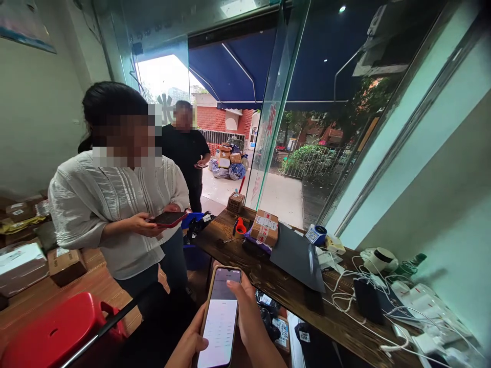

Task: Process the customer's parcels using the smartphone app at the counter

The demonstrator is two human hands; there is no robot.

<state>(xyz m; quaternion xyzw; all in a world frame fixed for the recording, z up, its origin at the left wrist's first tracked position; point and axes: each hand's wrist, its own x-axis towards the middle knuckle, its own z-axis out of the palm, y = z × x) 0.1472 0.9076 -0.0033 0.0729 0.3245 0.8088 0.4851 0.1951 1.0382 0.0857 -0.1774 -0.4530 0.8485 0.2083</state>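
Note:
A smartphone point(218, 322) with a lit screen is held upright at the bottom middle of the head view. The upper part of its screen is grey and the lower part is white with small lines of text too fine to read. My left hand point(191, 340) grips the phone's left edge, its thumb resting on the lower screen. Wrapped round the other edge is my right hand point(249, 312), its thumb over the upper part of the screen. The fingers behind the phone are hidden.
Right of the phone runs a dark wooden counter point(245, 255) bearing a taped cardboard box point(264, 227), an orange tape dispenser point(240, 225) and tangled white cables point(345, 301). A person in white point(126, 204) stands at left holding a phone, beside a red stool point(57, 332). Another person point(184, 148) stands behind.

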